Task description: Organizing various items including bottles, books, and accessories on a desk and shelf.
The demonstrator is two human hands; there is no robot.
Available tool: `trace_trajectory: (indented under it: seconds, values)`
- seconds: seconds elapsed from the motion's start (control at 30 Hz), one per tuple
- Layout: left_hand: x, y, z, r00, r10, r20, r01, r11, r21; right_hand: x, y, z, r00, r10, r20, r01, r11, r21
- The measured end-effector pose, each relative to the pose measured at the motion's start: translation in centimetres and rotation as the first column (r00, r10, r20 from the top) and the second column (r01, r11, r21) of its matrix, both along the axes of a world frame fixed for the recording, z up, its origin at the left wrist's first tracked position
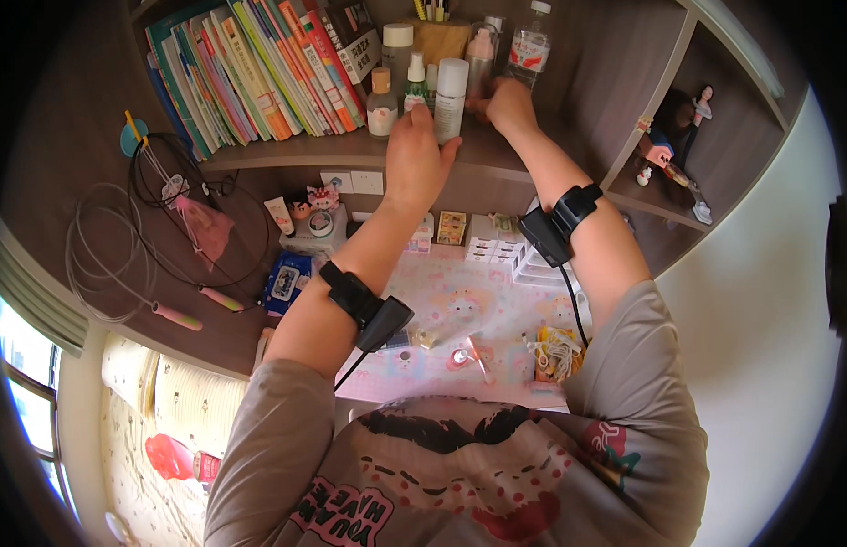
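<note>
A brown shelf (489,152) is lined with books (250,77) at left and bottles (530,50) at right. The white bottle (451,96) is seen just beside the left hand (416,157), the pink bottle (480,62) beside the right hand (512,108); with fingers (420,118) partly hidden, neither grip can be determined.

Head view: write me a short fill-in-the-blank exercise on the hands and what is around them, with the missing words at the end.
1. Of the left hand and the right hand, the one nearer the clear plastic bottle is the ____ hand.
2. The row of books stands to the ____ of the white bottle.
3. The devices strapped to the forearms are coloured ____.
4. The yellow-and-white bundle lies nearer the ____ forearm.

Missing words: right; left; black; right.
</note>
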State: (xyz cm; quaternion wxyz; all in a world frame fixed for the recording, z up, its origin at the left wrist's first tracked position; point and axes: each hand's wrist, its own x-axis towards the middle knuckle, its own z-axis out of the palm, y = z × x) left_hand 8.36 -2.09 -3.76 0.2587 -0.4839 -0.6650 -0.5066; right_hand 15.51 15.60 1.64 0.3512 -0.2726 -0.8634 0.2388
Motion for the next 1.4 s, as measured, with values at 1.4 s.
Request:
trace_trajectory:
  seconds: [1.4]
  values:
    - [0.2,-17.3,-18.2,0.945,-0.293,0.142,0.324,0.893,-0.313,20.7,-20.3,-44.9,0.987,0.119,0.108,-0.025,0.778,-0.627]
